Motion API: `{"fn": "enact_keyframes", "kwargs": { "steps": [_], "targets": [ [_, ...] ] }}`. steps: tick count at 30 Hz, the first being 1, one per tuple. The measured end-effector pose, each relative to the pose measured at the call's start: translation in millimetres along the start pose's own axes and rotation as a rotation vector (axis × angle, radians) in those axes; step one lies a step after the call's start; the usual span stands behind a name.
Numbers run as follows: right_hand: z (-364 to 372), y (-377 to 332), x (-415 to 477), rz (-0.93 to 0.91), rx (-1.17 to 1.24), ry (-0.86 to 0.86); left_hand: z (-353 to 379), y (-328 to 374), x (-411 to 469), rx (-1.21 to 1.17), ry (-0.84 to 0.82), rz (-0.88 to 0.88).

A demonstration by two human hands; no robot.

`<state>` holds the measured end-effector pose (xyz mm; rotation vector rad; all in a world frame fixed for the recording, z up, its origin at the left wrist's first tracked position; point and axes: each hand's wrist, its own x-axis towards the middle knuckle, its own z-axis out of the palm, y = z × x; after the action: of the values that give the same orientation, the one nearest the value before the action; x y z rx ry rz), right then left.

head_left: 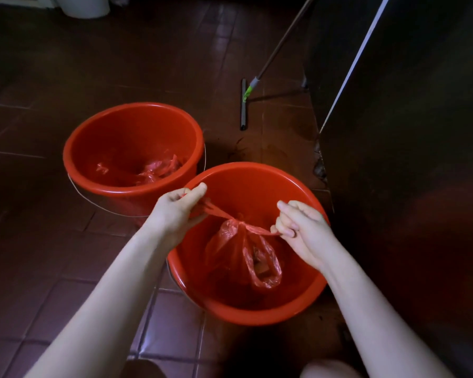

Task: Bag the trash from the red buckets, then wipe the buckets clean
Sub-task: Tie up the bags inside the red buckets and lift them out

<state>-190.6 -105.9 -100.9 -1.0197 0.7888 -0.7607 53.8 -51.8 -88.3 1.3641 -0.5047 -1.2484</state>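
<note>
- We look down at a thin, translucent red plastic bag (230,252) hanging inside the nearer round red plastic bucket (246,315), which stands on the floor just in front of us.
- The bag is crinkled and glossy. Its neck is gathered into a knot at the top, and two twisted handle strips stretch out from the knot to either side.
- A loop of the bag's plastic droops open at the lower right, and brownish contents show dimly through it.
- Our left hand (175,211) is curled, with its thumb and fingers pinching the left strip above the bucket's far-left rim.
- Our right hand (301,227) is curled too, pinching the right strip between its fingertips over the bucket's right side.
- A second round red plastic bucket (131,192) with a wire handle stands just beside the first, to the far left. Crumpled red plastic (159,170) lies at its bottom.
- Both buckets rest on dark reddish-brown floor tiles (66,282).
- A long-handled floor squeegee with a green joint (243,105) lies beyond the buckets, near a dark cabinet (407,132) on the right.
</note>
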Motion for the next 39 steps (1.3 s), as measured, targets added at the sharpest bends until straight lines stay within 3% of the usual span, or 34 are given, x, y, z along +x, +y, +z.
{"fn": "enact_keyframes", "kwargs": {
  "steps": [3, 5, 7, 9, 11, 14, 25, 31, 36, 39],
  "targets": [
    [8.0, -15.0, 4.6, 0.06, 0.159, -0.042, 11.9, -0.7, -8.5, -0.197, -0.237, 0.038],
    [17.3, -26.8, 9.6, 0.076, 0.173, -0.082, 17.1, -2.7, -10.7, 0.011, -0.254, 0.15],
    [26.2, -32.0, 14.0, 0.015, -0.105, -0.08, 16.2, -5.2, -7.6, 0.547, -0.194, 0.407],
    [33.3, -32.6, 15.4, -0.091, -0.6, -0.056, 16.7, -5.4, -6.8, 1.026, -0.252, 0.728],
    [36.9, -29.3, 16.3, -0.183, -0.953, -0.035, 18.3, -7.9, -11.0, 1.266, -0.415, 0.898],
    [34.0, -21.2, 14.8, -0.297, -1.23, -0.058, 13.6, -10.0, -10.2, 1.458, -0.502, 1.006],
    [-25.0, 21.1, -5.9, -0.133, -1.643, -0.142, -48.6, -19.5, 0.2, 1.393, -0.356, 0.705],
    [-23.8, 22.6, 1.7, -0.119, -1.736, -0.07, -50.7, -22.8, 0.0, 1.362, -0.266, 0.711],
    [-12.2, 15.6, 8.4, -0.109, -1.672, -0.085, -68.9, -25.1, -19.0, 1.463, -0.291, 0.798],
    [-3.7, 18.9, 9.9, -0.1, -1.551, -0.177, -92.4, -23.6, -32.8, 1.397, -0.385, 0.639]
  ]
}}
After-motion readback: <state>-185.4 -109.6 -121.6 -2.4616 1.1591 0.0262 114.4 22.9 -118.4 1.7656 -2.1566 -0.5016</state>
